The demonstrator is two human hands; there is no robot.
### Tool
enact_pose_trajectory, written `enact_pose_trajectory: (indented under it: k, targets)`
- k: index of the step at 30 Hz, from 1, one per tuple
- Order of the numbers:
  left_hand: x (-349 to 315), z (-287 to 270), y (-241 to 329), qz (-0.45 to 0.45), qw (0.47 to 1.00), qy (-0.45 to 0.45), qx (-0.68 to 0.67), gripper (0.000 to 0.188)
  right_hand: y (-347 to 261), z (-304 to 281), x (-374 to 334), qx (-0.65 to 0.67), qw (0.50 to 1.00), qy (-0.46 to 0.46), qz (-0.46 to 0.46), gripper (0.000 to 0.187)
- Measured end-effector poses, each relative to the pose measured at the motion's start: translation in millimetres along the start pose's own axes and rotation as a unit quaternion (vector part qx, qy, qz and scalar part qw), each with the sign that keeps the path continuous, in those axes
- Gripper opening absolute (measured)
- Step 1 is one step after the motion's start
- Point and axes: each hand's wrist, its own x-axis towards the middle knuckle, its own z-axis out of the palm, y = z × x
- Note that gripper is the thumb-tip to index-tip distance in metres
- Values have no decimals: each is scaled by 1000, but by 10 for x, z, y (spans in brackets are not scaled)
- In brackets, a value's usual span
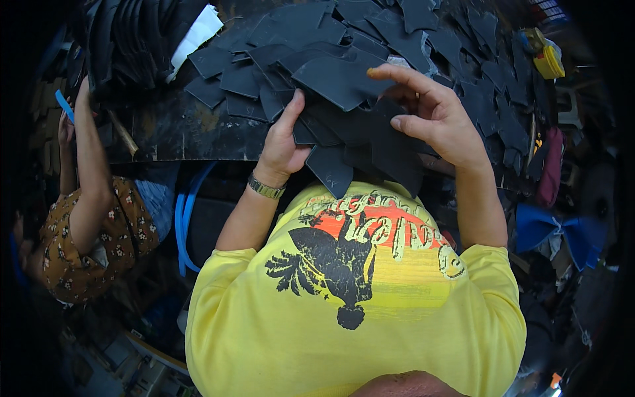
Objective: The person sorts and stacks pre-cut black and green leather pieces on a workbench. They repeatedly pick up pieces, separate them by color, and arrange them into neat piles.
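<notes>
Flat, dark cut pieces of sheet material (340, 83) with angular and curved edges lie in an overlapping heap before me; rubber, foam or leather, I cannot tell. My left hand (286, 142), with a metal watch at the wrist, grips the near-left edge of several such pieces. Its thumb points up along them and its other fingers are hidden underneath. One held piece (329, 171) hangs past the table edge with a pale mark on it. Over the right part of the pieces is my right hand (436, 116), index finger and thumb apart, the other fingers curled. A brownish covering tips the index finger.
The dark table (178, 135) carries more cut pieces (489, 79) to the right. Curved black strips (135, 40) and a white sheet (197, 40) are at the far left. A co-worker's arm (90, 145) reaches in beside a wooden stick (124, 134). Blue bands (185, 221) hang below the edge.
</notes>
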Motion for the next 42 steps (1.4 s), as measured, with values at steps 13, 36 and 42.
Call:
enact_pose_trajectory:
  k: [13, 36, 42]
  targets:
    - [-41, 34, 24, -31, 994, 23, 101, 50, -8, -51, 91, -168, 974, -135, -64, 69]
    - [88, 106, 20, -19, 991, 93, 94, 26, 272, -182, 201, -312, 926, 198, -76, 47]
    - [81, 129, 22, -13, 989, 92, 114, 29, 204, -563, 325, -71, 955, 276, -85, 40]
